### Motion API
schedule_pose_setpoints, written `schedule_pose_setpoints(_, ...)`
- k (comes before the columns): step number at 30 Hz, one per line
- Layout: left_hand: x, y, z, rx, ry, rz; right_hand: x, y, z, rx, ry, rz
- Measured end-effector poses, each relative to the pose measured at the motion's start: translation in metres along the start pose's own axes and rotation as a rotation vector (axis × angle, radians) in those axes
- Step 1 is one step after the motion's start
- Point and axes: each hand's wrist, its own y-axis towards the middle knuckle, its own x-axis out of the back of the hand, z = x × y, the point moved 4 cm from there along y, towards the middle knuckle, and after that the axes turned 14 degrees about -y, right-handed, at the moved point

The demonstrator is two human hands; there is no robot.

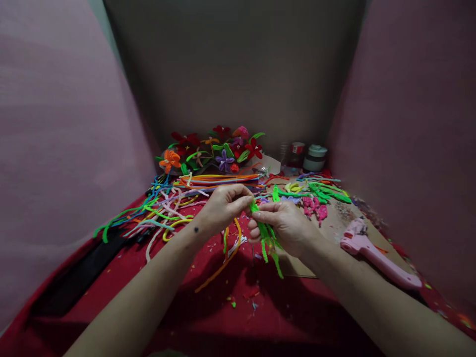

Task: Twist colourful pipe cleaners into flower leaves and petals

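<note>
Bright green pipe cleaners (265,243) hang in a bunch between my two hands, above the front of the table. My left hand (227,203) pinches their upper end between thumb and fingers. Just to its right, my right hand (284,223) is closed around the same bunch a little lower, its thumb and forefinger pressed together. Several loose green ends dangle below my right palm. An orange pipe cleaner (219,275) lies on the red cloth beneath my hands. The exact spot where the fingertips meet the green strands is partly hidden.
Loose coloured pipe cleaners (174,208) spread at left. Pipe-cleaner flowers (223,159) stand at the back, near a lidded jar (315,157). Green leaf shapes (327,192) and pink pieces (315,209) lie on cardboard (297,265). A pink handled tool (379,255) rests at right. Walls close both sides.
</note>
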Motion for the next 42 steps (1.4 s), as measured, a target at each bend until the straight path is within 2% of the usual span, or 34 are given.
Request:
schedule_pose_setpoints(4,0.0,0.002,0.021,0.148,-0.196,0.061,0.001,0.004,-0.01,-0.089,0.03,0.033)
schedule_pose_setpoints(6,0.001,0.002,0.025,0.151,-0.157,0.002,0.001,0.006,-0.018,-0.129,0.035,0.046)
schedule_pose_setpoints(9,0.003,0.001,0.023,0.078,0.01,-0.131,-0.002,0.007,-0.028,-0.153,0.05,0.059)
schedule_pose_setpoints(12,0.005,0.0,0.023,0.057,0.047,-0.177,-0.003,0.006,-0.032,-0.155,0.076,0.053)
schedule_pose_setpoints(17,0.011,0.003,0.04,0.202,-0.304,-0.055,-0.002,0.005,-0.032,-0.139,0.086,0.079)
schedule_pose_setpoints(21,0.008,0.003,0.045,0.251,-0.342,-0.006,0.0,0.006,-0.035,-0.131,0.079,0.081)
schedule_pose_setpoints(25,0.006,0.002,0.04,0.222,-0.169,-0.181,-0.001,0.006,-0.036,-0.113,0.055,0.051)
schedule_pose_setpoints(28,0.01,0.002,0.041,0.205,-0.165,-0.275,-0.003,0.005,-0.038,-0.129,0.013,0.013)
schedule_pose_setpoints(30,0.011,0.003,0.045,0.231,-0.264,-0.232,-0.002,0.004,-0.038,-0.14,-0.003,-0.005)
schedule_pose_setpoints(32,0.008,0.003,0.051,0.286,-0.398,-0.126,-0.001,0.003,-0.038,-0.144,-0.012,-0.015)
schedule_pose_setpoints(34,0.001,0.001,0.056,0.376,-0.504,-0.005,0.002,0.003,-0.036,-0.133,-0.018,-0.019)
schedule_pose_setpoints(36,-0.007,-0.002,0.06,0.442,-0.531,0.052,0.004,0.004,-0.035,-0.122,-0.021,-0.011)
schedule_pose_setpoints(38,-0.011,-0.003,0.062,0.436,-0.499,0.024,0.006,0.005,-0.037,-0.126,-0.015,0.004)
schedule_pose_setpoints(42,-0.01,-0.001,0.062,0.325,-0.376,-0.124,0.006,0.007,-0.043,-0.158,0.03,0.012)
